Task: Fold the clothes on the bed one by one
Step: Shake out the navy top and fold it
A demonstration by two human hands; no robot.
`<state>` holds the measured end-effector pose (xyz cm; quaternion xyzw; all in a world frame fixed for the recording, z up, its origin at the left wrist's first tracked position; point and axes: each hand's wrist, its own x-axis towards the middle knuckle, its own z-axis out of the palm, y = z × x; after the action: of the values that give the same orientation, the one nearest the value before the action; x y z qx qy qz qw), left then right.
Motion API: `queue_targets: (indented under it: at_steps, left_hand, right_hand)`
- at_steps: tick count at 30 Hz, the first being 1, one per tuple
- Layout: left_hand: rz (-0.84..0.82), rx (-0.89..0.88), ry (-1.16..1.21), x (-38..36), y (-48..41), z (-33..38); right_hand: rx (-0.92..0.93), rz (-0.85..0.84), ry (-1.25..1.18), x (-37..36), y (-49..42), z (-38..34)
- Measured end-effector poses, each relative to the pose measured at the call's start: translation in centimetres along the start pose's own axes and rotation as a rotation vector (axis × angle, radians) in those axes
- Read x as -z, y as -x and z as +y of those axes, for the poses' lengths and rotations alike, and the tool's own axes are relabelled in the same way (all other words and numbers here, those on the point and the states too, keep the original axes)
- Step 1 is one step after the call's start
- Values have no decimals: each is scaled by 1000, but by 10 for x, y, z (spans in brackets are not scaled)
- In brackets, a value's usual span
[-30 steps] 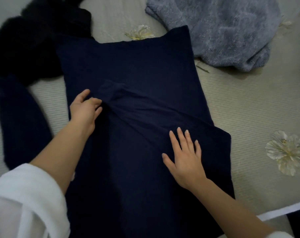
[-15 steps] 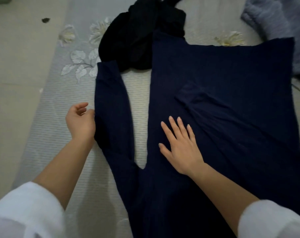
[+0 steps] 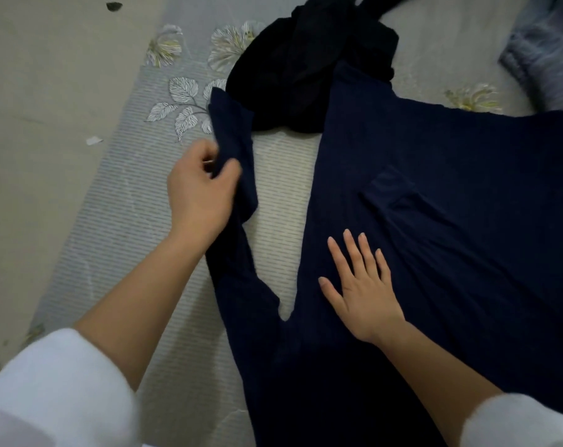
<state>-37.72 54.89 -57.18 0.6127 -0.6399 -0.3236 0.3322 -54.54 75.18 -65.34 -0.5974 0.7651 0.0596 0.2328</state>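
A navy long-sleeved top [image 3: 451, 195] lies spread flat on the bed, with one sleeve folded across its body. Its other sleeve [image 3: 233, 130] stretches out to the left over the bedsheet. My left hand [image 3: 199, 191] grips that sleeve near its middle and lifts its edge off the sheet. My right hand [image 3: 360, 285] lies flat with fingers spread on the body of the top, close to its left edge.
A crumpled black garment [image 3: 306, 69] lies at the back, touching the navy top. A grey fuzzy garment [image 3: 544, 56] shows at the top right corner. The striped bedsheet [image 3: 128, 204] has flower prints, and its left edge drops to a pale floor [image 3: 47, 124].
The view has swung left. My left hand went from the folded sleeve on the body to the outstretched left sleeve and took hold of it. My right hand shifted left on the body.
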Motion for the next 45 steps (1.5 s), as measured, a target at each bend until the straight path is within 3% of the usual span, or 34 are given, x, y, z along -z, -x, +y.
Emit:
queue_targets:
  at_steps: [2, 4, 6, 7, 10, 11, 17, 19, 21, 26, 30, 35, 39, 43, 45]
  left_hand:
    - [-248, -139, -15, -14, 13, 11]
    - [-639, -217, -78, -31, 29, 12]
    - [-795, -167, -76, -44, 39, 3]
    - [-733, -112, -73, -47, 40, -3]
    - [-341, 120, -129, -52, 31, -17]
    - [-293, 199, -134, -55, 26, -20]
    - [-416, 414, -68, -87, 13, -7]
    - [-390, 436, 50, -88, 13, -1]
    - [-248, 386, 170, -75, 12, 3]
    - [223, 142, 214, 0, 7, -10]
    - [470, 278, 209, 62, 15, -34]
    - [744, 572, 389, 128, 34, -74]
    - [782, 670, 469, 149, 53, -84]
    - [636, 493, 377, 131, 68, -51]
    - [553, 366, 319, 110, 78, -21]
  right_hand:
    - [1, -3, 1, 0, 0, 0]
    - [1, -5, -4, 1, -1, 1]
    - [5, -9, 1, 0, -1, 2]
    - [6, -11, 0, 0, -1, 2]
    - [3, -12, -11, -2, -2, 3]
    - [7, -11, -14, -3, -1, 3]
    - [15, -14, -12, -5, -2, 4]
    - [24, -26, -13, -4, -2, 5]
    - [35, -48, -26, -2, -3, 6]
    - [18, -148, 15, 8, -7, 5]
    - [-13, -240, 67, 23, -9, -5]
    - [-54, -316, 116, 38, -13, -22]
    - [-63, -331, 134, 41, -15, -24]
    - [-22, -266, 81, 42, -12, -18]
    - [13, -216, -61, 44, -6, -12]
